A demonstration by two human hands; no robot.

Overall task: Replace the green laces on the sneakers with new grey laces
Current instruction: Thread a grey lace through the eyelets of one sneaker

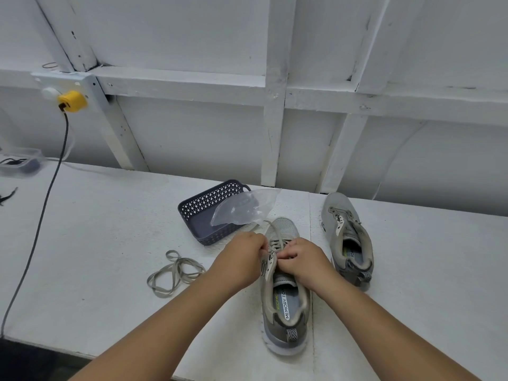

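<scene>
White-painted boards and framing back a pale worktop (110, 243) on which two grey mesh sneakers stand. Directly ahead of the person sits the nearer sneaker (286, 298), heel toward the body and toe pointing away, so its long axis runs straight out from the chest and both hands reach the eyelet rows about equally. The left hand (242, 259) and the right hand (302, 261) meet over the tongue, fingers curled and pinching a pale grey lace (276, 232) that already crosses the lower eyelets; one free end trails up toward the toe. Which eyelet each hand is working cannot be made out. Off to the right, slightly farther away and angled, the second grey sneaker (347, 237) shows bare eyelets with no lace. Left of the hands a loose coil of flat, dull greenish-grey lace (176, 272) lies on the worktop, apparently one already removed. Beyond the hands a dark blue perforated plastic basket (203, 204) holds a clear plastic bag (242, 207). By my judgement the threading has several upper eyelets left, lying toward the person from the present crossing
</scene>
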